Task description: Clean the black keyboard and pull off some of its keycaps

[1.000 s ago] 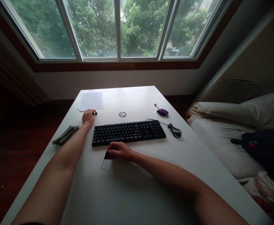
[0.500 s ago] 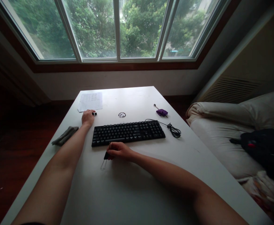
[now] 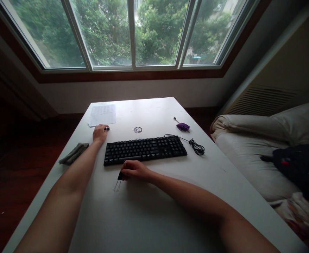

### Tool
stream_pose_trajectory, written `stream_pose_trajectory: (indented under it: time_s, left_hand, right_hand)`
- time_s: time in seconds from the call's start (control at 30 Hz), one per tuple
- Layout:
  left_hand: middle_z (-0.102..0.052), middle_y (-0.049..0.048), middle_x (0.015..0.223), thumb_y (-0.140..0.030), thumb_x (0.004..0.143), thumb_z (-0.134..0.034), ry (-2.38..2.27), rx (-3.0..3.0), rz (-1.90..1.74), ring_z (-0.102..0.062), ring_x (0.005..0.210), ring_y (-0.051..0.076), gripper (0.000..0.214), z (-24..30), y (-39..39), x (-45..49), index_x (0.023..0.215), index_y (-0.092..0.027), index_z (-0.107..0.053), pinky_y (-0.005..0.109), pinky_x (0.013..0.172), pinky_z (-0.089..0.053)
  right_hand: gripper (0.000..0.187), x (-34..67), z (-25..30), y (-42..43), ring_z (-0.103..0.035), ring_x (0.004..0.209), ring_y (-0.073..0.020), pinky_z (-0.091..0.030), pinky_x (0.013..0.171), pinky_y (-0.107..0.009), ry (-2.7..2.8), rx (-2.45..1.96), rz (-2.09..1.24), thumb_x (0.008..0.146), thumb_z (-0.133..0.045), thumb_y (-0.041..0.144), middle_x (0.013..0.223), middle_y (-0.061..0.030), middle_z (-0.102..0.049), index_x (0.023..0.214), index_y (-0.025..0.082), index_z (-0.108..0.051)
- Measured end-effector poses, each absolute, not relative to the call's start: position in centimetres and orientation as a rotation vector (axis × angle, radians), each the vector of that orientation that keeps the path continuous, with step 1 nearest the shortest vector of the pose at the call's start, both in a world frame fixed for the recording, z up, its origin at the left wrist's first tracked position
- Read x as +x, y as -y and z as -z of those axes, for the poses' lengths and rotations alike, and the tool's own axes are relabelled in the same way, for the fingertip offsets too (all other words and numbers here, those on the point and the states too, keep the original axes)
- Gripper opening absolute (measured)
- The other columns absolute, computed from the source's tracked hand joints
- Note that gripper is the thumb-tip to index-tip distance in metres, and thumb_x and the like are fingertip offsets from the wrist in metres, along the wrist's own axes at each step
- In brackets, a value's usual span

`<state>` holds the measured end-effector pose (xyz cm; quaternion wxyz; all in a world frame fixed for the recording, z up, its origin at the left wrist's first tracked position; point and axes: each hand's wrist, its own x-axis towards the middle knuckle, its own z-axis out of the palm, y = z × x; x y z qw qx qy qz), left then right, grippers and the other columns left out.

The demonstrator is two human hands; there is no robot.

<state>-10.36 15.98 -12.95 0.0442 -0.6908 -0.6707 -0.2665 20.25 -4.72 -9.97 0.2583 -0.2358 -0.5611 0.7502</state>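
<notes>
My right hand (image 3: 134, 169) pinches a keycap puller (image 3: 119, 176), which has a dark handle and two thin wire loops pointing down toward the tabletop. Just beyond that hand lies a black keyboard (image 3: 145, 151). My left hand (image 3: 100, 133) rests on the table left of the keyboard's far corner. At its fingertips is a small black item with a pale patch (image 3: 106, 128), too small to name; the fingers are closed about it.
A white table (image 3: 154, 218) carries everything. A printed paper (image 3: 102, 115), a folded grey cloth (image 3: 74, 153), a round sticker-like disc (image 3: 138, 130), a purple pouch-like item (image 3: 183, 127) and a coiled cable (image 3: 197, 147) lie around the keyboard. A sofa (image 3: 239, 158) stands at right.
</notes>
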Motion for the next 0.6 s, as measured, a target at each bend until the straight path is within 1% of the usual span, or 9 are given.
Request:
stream_pose_trajectory:
  time_s: [0.17, 0.47, 0.6]
  left_hand:
    - [-0.068, 0.0095, 0.121, -0.019, 0.09, -0.053, 2.051, -2.095, 0.806, -0.057, 0.114, 0.029, 0.032, 13.05, -15.97, -10.29, 0.116, -0.023, -0.072, 0.041, 0.103, -0.045]
    - [-0.068, 0.0106, 0.12, -0.018, 0.09, -0.053, 2.048, -2.114, 0.786, -0.058, 0.113, 0.029, 0.032, 12.75, -15.78, -10.13, 0.115, -0.02, -0.072, 0.041, 0.104, -0.043]
    - [-0.068, 0.0103, 0.119, -0.018, 0.09, -0.053, 2.048, -2.119, 0.797, -0.058, 0.112, 0.029, 0.031, 12.67, -15.67, -10.0, 0.114, -0.021, -0.072, 0.042, 0.103, -0.044]
  right_hand:
    - [0.053, 20.29, 9.99, 4.75, -0.069, 0.072, -0.0175, -0.056, 0.07, -0.031, 1.515, -0.636, -2.032, 0.076, -0.079, 0.061, 0.078, -0.0033, -0.067, 0.092, 0.014, -0.062]
    - [0.054, 20.21, 10.47, 4.6, -0.069, 0.072, -0.0173, -0.056, 0.069, -0.031, 1.505, -0.616, -2.039, 0.075, -0.08, 0.061, 0.079, -0.0033, -0.068, 0.093, 0.014, -0.062]
    - [0.055, 20.24, 10.13, 4.66, -0.069, 0.072, -0.0171, -0.056, 0.07, -0.032, 1.512, -0.634, -2.039, 0.074, -0.08, 0.062, 0.079, -0.0035, -0.068, 0.091, 0.014, -0.062]
